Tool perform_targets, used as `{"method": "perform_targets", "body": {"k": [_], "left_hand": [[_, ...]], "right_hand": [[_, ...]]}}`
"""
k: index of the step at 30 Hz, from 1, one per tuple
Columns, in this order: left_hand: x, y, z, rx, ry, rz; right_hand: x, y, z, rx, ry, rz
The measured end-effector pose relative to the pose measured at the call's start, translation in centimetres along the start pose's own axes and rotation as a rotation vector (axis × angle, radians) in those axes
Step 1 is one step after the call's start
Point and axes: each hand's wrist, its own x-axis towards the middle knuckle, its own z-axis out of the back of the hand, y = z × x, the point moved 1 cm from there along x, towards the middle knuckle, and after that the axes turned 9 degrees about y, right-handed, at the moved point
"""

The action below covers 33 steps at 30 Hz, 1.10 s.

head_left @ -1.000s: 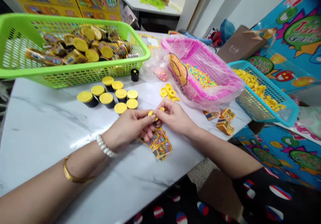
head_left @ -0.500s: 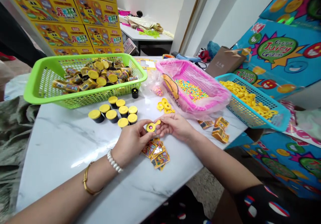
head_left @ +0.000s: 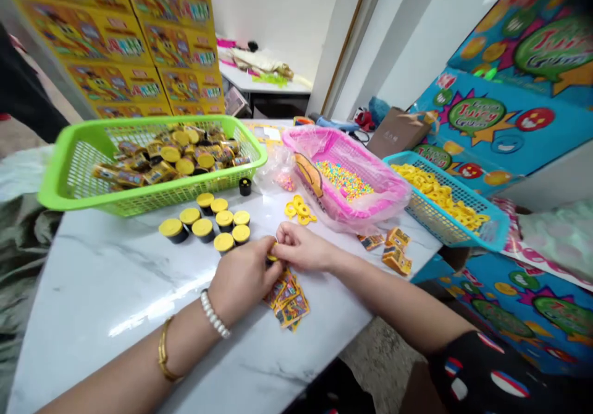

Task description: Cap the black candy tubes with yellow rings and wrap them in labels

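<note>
My left hand [head_left: 243, 276] and my right hand [head_left: 301, 250] meet over the marble table [head_left: 106, 290], fingers pinched together on a small yellow ring-shaped lid piece [head_left: 272, 257], which is mostly hidden between them. Under the hands lies a pile of small printed sticker packets [head_left: 288, 296]. Just beyond the left hand stands a cluster of black cups with yellow lids [head_left: 208, 225]. A few loose yellow rings [head_left: 299, 210] lie beyond the right hand.
A green basket [head_left: 69, 182] of wrapped cups sits at the back left. A pink basket [head_left: 393, 191] lined with plastic holds coloured candy beads, and a blue basket [head_left: 491, 235] holds yellow rings. Small folded boxes [head_left: 396, 250] lie near the table's right edge. Stacked cartons surround the table.
The yellow piece, plainly visible between my fingers half a second ago, is now almost covered as both hands close on it. The camera has tilted up and back.
</note>
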Motion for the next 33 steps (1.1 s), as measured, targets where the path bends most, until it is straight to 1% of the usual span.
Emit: {"method": "perform_targets", "body": {"k": [2, 5, 7, 8, 10, 11, 14, 16, 18, 20, 22, 23, 26, 29, 31, 33], "left_hand": [[-0.5, -0.3, 0.2, 0.160, -0.036, -0.011], [-1.0, -0.2, 1.0, 0.346, -0.101, 0.019], [-1.1, 0.1, 1.8, 0.415, -0.144, 0.046], [-1.1, 0.3, 2.2, 0.432, -0.153, 0.051], [-1.1, 0.5, 2.6, 0.440, -0.126, 0.035], [-1.1, 0.6, 2.7, 0.438, -0.097, 0.019], [-1.1, 0.5, 2.7, 0.444, -0.026, -0.015], [-1.1, 0.5, 2.5, 0.456, -0.021, -0.019], [-1.1, 0.5, 2.4, 0.467, -0.025, -0.016], [-1.1, 0.6, 2.4, 0.474, -0.037, -0.007], [-1.2, 0.6, 2.6, 0.472, -0.066, -0.004], [-1.3, 0.5, 2.6, 0.465, -0.091, -0.008], [-1.7, 0.2, 2.6, 0.413, -0.208, -0.064], [-2.0, -0.2, 1.7, 0.320, -0.318, -0.191], [-2.0, -0.4, 0.6, 0.236, -0.322, -0.260], [-1.9, -0.5, -0.6, 0.142, -0.283, -0.286]], "right_hand": [[0.4, 0.4, 0.1, -0.078, 0.014, 0.045], [2.2, 2.1, 1.3, -0.236, 0.009, 0.078], [3.8, 3.6, 2.4, -0.312, -0.012, 0.096], [4.7, 4.3, 2.9, -0.328, -0.001, 0.089], [6.4, 5.1, 3.6, -0.336, 0.005, 0.045], [7.2, 5.2, 3.8, -0.344, -0.036, 0.018], [9.5, 4.8, 3.9, -0.407, -0.240, -0.027], [11.0, 4.5, 3.5, -0.467, -0.352, -0.039], [12.3, 4.5, 3.0, -0.534, -0.436, -0.028], [12.8, 4.8, 2.7, -0.598, -0.497, -0.007], [11.9, 5.1, 2.7, -0.647, -0.522, 0.012], [11.0, 5.2, 2.8, -0.666, -0.521, 0.019], [6.1, 4.5, 2.7, -0.702, -0.480, 0.052], [0.7, 2.8, 1.7, -0.639, -0.407, 0.066], [-2.0, 1.5, 0.5, -0.548, -0.372, 0.076], [-3.5, 0.6, -0.6, -0.471, -0.325, 0.103]]}}
